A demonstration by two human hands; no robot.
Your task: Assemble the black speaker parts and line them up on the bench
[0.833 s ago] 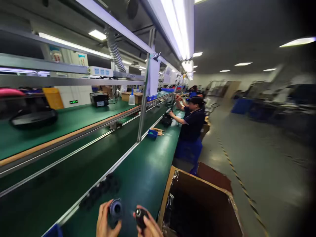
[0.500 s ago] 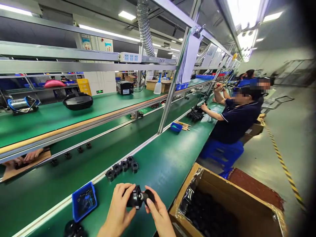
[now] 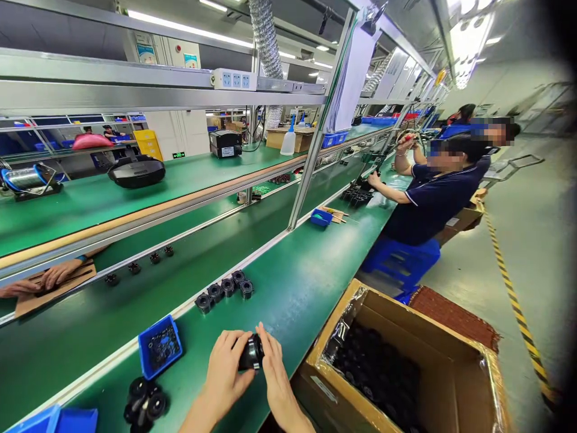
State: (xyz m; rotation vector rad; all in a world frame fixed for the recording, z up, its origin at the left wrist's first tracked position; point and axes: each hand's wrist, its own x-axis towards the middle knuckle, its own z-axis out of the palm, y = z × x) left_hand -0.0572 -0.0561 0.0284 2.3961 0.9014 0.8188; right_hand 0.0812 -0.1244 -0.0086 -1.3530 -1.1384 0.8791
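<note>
The small black cylindrical part (image 3: 250,353) was pinched between the left hand (image 3: 224,373) and the right hand (image 3: 274,376) above the green bench (image 3: 288,288), and, the grip apparently being only by fingertips, it could have slipped into the cardboard box (image 3: 455,355) nearby.

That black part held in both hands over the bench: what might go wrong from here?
Both hands, left hand and right hand, pinch the black part above the green bench. If the grip slips, it could roll off the edge or drop into the open cardboard box of similar dark parts and get mixed up. The small blue tray sits close and could be knocked.
</note>
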